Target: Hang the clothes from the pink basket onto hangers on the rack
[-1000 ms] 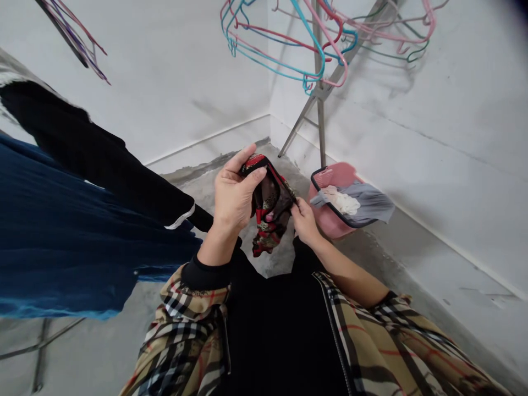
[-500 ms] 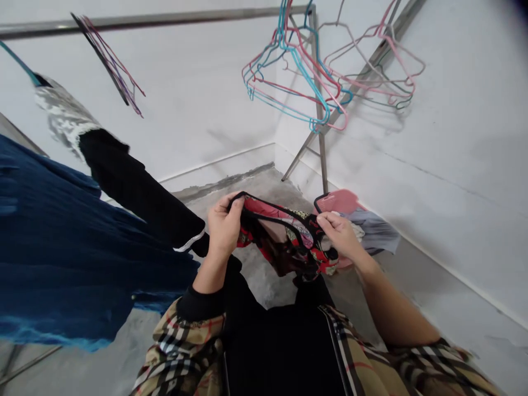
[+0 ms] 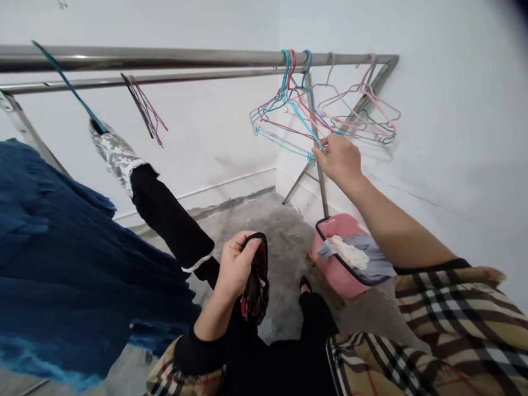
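Observation:
My left hand (image 3: 238, 263) is closed on a red and black patterned garment with black trim (image 3: 256, 289), which hangs bunched below the fingers. My right hand (image 3: 339, 157) reaches up to a cluster of blue and red wire clothes hangers (image 3: 284, 146) on the metal rail. Its thumb and fingers are closed on the lower right corner of the hangers; which ones they pinch is partly hidden. Just right of that hand hang pink and grey hangers (image 3: 371, 96).
A pink basket (image 3: 336, 278) with grey and white clothes (image 3: 350, 253) stands on a cardboard box. Clothes rails (image 3: 165, 58) run overhead. A dark blue garment (image 3: 61, 258) and a black one with a lace top (image 3: 165, 214) hang at left. More hangers (image 3: 142, 110) hang behind.
My right hand has let go of the garment and moved up to the hangers. The garment now dangles from my left hand alone. The view has tilted upward, bringing in more of the rails.

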### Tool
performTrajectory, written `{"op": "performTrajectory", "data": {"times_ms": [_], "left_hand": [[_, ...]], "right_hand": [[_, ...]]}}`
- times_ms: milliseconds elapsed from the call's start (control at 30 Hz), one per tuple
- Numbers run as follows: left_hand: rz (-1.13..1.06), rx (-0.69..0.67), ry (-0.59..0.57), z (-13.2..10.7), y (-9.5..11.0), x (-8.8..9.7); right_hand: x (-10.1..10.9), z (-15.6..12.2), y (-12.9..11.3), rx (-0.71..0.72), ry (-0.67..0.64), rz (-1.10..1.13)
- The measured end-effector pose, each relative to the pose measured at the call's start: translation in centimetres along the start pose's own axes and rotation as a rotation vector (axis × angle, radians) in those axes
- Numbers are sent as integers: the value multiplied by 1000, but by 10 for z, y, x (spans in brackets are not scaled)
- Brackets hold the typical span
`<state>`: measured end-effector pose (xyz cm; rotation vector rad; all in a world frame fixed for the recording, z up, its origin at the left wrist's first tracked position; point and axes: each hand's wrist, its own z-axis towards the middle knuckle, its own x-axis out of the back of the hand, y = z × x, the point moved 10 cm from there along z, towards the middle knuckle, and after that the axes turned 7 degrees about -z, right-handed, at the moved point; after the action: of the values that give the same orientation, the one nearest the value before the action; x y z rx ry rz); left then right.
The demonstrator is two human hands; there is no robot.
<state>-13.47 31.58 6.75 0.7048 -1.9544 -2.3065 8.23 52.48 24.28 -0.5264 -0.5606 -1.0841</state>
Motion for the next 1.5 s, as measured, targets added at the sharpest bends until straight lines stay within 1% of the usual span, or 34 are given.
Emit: {"op": "performTrajectory", "data": {"times_ms": [100,200,300,400,600,700,800,933,1133,1267,1333,1400,1433,1500], "left_hand": [[12,-13,27,1,1,10],[7,-10,48,1,2,18],[10,-7,60,0,2,22],[13,-25,64,-1,4,23],[-5,-18,78,-4,2,29],[0,-34,92,-5,4,31],[10,-44,94,-5,6,29],[9,-34,97,-6,7,26],[4,-13,107,-7,4,28],[16,-13,99,-8,3,31],[10,-1,92,-8,1,32],[1,2,91,-8,-1,33],[-2,2,92,-8,-2,33],[-3,-4,97,-7,-2,33]], "right_hand": [[-18,15,-7,-19,-133,-175],[-25,18,-13,-14,-190,-239],[-26,19,-17,-27,-183,-240],[-28,23,-13,-65,-185,-258],[-29,43,9,-128,-143,-257],[-30,47,17,-127,-133,-233],[-25,45,17,-102,-84,-203],[-21,44,20,-94,-38,-226],[-41,55,37,-111,-137,-246],[-48,51,31,-52,-151,-268],[-49,47,25,-14,-153,-246],[-47,45,18,-4,-143,-162],[-45,45,15,-12,-138,-84],[-43,46,9,-50,-149,157]]}}
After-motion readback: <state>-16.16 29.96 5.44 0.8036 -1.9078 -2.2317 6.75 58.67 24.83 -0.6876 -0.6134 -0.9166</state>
